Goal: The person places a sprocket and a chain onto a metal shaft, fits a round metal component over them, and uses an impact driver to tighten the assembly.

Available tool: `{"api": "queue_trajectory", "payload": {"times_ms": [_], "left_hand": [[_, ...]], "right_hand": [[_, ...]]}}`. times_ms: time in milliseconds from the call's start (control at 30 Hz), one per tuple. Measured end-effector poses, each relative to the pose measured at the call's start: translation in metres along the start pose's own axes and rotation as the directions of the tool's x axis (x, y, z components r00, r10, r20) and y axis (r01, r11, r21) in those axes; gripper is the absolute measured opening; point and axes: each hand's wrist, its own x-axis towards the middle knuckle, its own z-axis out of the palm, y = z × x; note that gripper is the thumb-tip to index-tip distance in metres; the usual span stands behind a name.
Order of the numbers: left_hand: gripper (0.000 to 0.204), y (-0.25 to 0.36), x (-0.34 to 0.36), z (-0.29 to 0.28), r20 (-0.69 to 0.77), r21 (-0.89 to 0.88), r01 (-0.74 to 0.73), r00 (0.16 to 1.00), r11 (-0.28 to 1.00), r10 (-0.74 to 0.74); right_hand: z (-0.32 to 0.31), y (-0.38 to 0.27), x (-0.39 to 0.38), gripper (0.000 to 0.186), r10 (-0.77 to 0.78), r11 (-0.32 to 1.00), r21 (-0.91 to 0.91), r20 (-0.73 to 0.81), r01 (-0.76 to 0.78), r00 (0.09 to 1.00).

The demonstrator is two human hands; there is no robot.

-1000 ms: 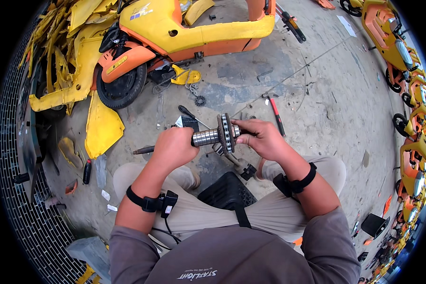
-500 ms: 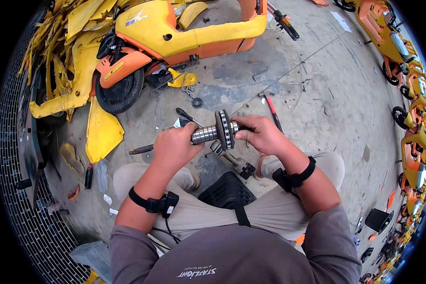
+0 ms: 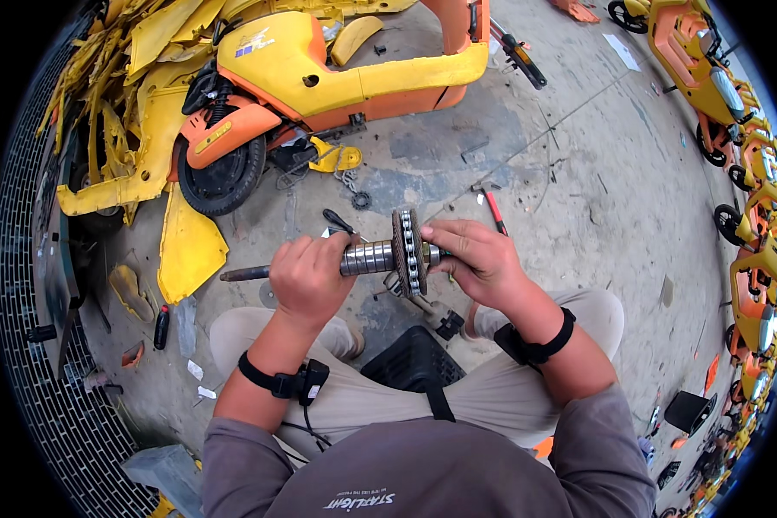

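Observation:
A metal shaft (image 3: pixel 367 258) with stacked ring-like bands lies almost level across both hands, above my lap. Near its right end stands a dark disc assembly (image 3: pixel 409 252), with a ring of shiny chain links or balls around its rim; I cannot tell which. My left hand (image 3: pixel 306 278) is wrapped round the shaft left of the bands, and a thinner dark rod end sticks out beyond the fist. My right hand (image 3: pixel 476 263) pinches the short right end beside the disc, fingertips close to the disc's face. The fingers hide part of that end.
A black crate (image 3: pixel 413 356) sits between my legs. Ahead lie a red-handled hammer (image 3: pixel 495 211), a black-handled tool (image 3: pixel 337 221) and a loose chain (image 3: pixel 360 199). A yellow-orange scooter body (image 3: pixel 345 82) and piled yellow panels (image 3: pixel 160 112) fill the far left; parked scooters (image 3: pixel 755 293) line the right.
The shaft has come slightly nearer to me and turned more level. More of its rod end shows past my left hand. My right fingers have shifted up against the disc.

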Motion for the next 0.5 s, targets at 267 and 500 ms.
{"api": "queue_trajectory", "payload": {"times_ms": [267, 500], "left_hand": [[0.026, 0.002, -0.006, 0.008, 0.310, -0.123, 0.257, 0.928, 0.959, -0.209], [0.030, 0.008, 0.003, 0.002, 0.563, -0.065, 0.464, 0.748, 0.883, -0.352]], "right_hand": [[0.001, 0.001, 0.005, 0.052, 0.174, 0.984, 0.020, 0.121, -0.178, 0.977], [0.005, 0.011, 0.004, 0.048, 0.211, 0.970, 0.082, 0.182, -0.229, 0.960]]}}
